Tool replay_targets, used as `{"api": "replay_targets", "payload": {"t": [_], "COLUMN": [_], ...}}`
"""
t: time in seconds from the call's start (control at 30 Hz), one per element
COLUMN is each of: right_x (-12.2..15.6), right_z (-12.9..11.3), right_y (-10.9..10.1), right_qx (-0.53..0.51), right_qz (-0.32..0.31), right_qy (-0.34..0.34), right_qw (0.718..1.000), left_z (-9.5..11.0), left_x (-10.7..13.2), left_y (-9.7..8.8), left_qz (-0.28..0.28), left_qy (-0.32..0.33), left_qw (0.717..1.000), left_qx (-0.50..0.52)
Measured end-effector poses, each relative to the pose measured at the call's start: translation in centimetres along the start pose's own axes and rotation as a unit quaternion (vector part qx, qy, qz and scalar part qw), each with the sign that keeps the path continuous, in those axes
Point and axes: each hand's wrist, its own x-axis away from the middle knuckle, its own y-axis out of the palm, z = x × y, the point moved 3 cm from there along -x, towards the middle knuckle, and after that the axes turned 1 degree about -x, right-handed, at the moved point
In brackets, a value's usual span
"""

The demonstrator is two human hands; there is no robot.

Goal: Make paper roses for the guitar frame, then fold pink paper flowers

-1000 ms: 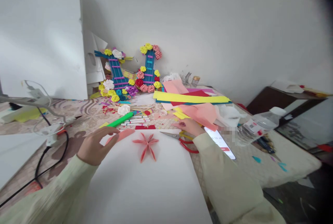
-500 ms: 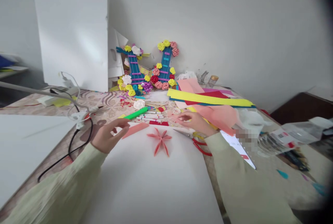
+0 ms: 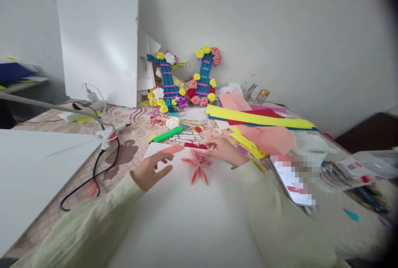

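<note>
A pink folded paper flower [image 3: 198, 165] lies on a large white sheet [image 3: 183, 214] in front of me. My left hand [image 3: 151, 170] rests on the sheet just left of the flower, fingers stretched out and apart, its fingertips at a pink folded paper piece [image 3: 171, 149]. My right hand [image 3: 224, 150] lies at the sheet's far edge, right of the flower, fingers curled low with their tips touching the flower's upper petal; what it may hold is hidden.
Behind the sheet lie a green marker [image 3: 168, 134], several pens [image 3: 186, 138], stacked coloured paper [image 3: 261, 118] and two blue ladder frames with paper roses [image 3: 183, 81]. A glue gun with black cable [image 3: 105, 135] sits left; a phone [image 3: 294, 181] and plastic bottle [image 3: 357, 168] sit right. White boards [image 3: 99, 35] stand behind.
The view has swung left. My right hand moved from beside the scissors to the flower's upper petal. My left hand shifted closer to the flower.
</note>
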Motion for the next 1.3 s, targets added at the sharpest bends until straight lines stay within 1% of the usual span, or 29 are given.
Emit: {"api": "replay_targets", "payload": {"t": [0.1, 0.17, 0.33, 0.47, 0.53, 0.57, 0.6, 0.67, 0.7, 0.77, 0.83, 0.9, 0.97, 1.03, 1.17, 1.3], "right_x": [0.8, 1.0, 0.6, 0.4, 0.3, 0.2, 0.1, -0.3, -0.6, -1.2, -1.7, -2.0, -1.9, -1.5, 0.1, 2.1], "right_z": [1.0, 1.0, 1.2, 1.3, 0.4, -0.3, -1.2, -3.3, -4.2, -5.7, -6.4, -6.3, -5.6, -4.6, -3.0, -2.6], "right_y": [0.5, 0.9, 1.3, 0.5, 0.1, 0.2, 0.4, 1.3, 2.0, 3.3, 4.3, 4.5, 3.9, 2.8, 0.3, -1.8], "right_qx": [0.007, 0.014, 0.027, 0.026, 0.002, -0.02, -0.047, -0.082, -0.085, -0.077, -0.071, -0.077, -0.091, -0.101, -0.113, -0.12], "right_qz": [-0.068, -0.087, -0.062, -0.008, 0.019, 0.02, 0.01, -0.037, -0.062, -0.086, -0.087, -0.058, -0.01, 0.029, 0.063, 0.079], "right_qy": [-0.018, -0.021, -0.015, -0.004, -0.006, -0.014, -0.028, -0.068, -0.084, -0.108, -0.121, -0.12, -0.102, -0.075, -0.046, -0.033], "right_qw": [0.998, 0.996, 0.998, 1.0, 1.0, 0.999, 0.998, 0.994, 0.991, 0.987, 0.986, 0.988, 0.991, 0.992, 0.991, 0.989], "left_z": [-0.3, -0.4, -0.9, -1.2, -1.4, -1.5, -1.6, -1.8, -1.9, -1.9, -1.9, -2.0, -2.3, -2.7, -3.3, -3.0], "left_x": [0.9, 1.3, 2.0, 2.2, 2.1, 2.1, 2.0, 1.7, 1.5, 1.2, 0.9, 0.8, 0.8, 0.7, 0.4, 0.1], "left_y": [-0.1, -0.1, -0.3, -0.5, -0.5, -0.5, -0.4, -0.3, -0.2, 0.0, 0.0, 0.0, 0.0, 0.2, 0.9, 1.2], "left_qz": [-0.001, -0.005, 0.0, 0.002, 0.007, 0.014, 0.024, 0.042, 0.047, 0.048, 0.047, 0.054, 0.063, 0.069, 0.079, 0.078], "left_qy": [-0.003, -0.005, -0.008, -0.014, -0.022, -0.025, -0.03, -0.042, -0.051, -0.076, -0.101, -0.119, -0.13, -0.14, -0.146, -0.149], "left_qw": [1.0, 1.0, 1.0, 1.0, 1.0, 0.999, 0.999, 0.998, 0.997, 0.996, 0.994, 0.991, 0.988, 0.986, 0.982, 0.979], "left_qx": [0.0, 0.002, 0.004, 0.007, 0.014, 0.018, 0.024, 0.034, 0.035, 0.02, -0.008, -0.031, -0.045, -0.059, -0.089, -0.116]}}
